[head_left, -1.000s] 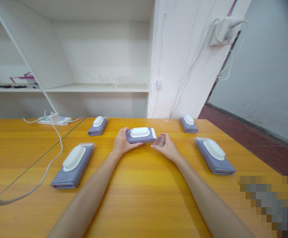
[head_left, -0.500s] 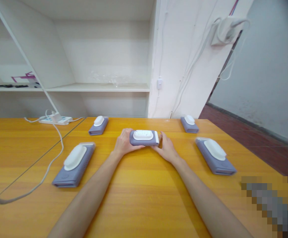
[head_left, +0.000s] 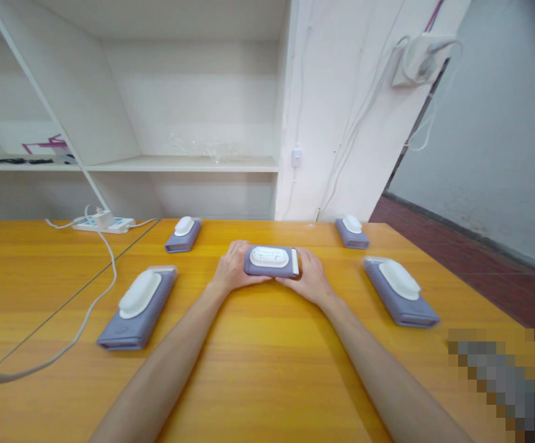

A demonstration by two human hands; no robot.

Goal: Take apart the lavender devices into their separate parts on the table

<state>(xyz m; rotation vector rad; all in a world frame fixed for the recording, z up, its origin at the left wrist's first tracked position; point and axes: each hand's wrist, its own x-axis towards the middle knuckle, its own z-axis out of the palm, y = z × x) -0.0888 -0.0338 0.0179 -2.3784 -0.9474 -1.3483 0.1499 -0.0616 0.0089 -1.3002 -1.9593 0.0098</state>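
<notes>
A grey-purple flat case point(head_left: 271, 271) with a white oval piece point(head_left: 269, 256) on top is between my hands at the middle of the table. Short bristle-like bumps cover that oval's face, as on a brush. My left hand point(head_left: 236, 267) grips the case's left end, thumb along the near edge and fingers behind. Around the right end, by its white strip, my right hand point(head_left: 308, 277) is closed, thumb at the near lower corner. Similar cases with smooth-looking white ovals lie at left front point(head_left: 138, 307), left back point(head_left: 183, 235), right front point(head_left: 401, 292) and right back point(head_left: 352, 234).
On the wooden table point(head_left: 258, 363), a white power strip point(head_left: 106, 223) lies at the back left, with a cable point(head_left: 106, 283) curving toward the front. White shelves point(head_left: 179, 166) stand behind. A pixelated patch point(head_left: 502, 375) covers the right front.
The case has shifted slightly right and toward me, its bristled face now tipped more into view. My right hand has closed in on its right end. The other cases stay put.
</notes>
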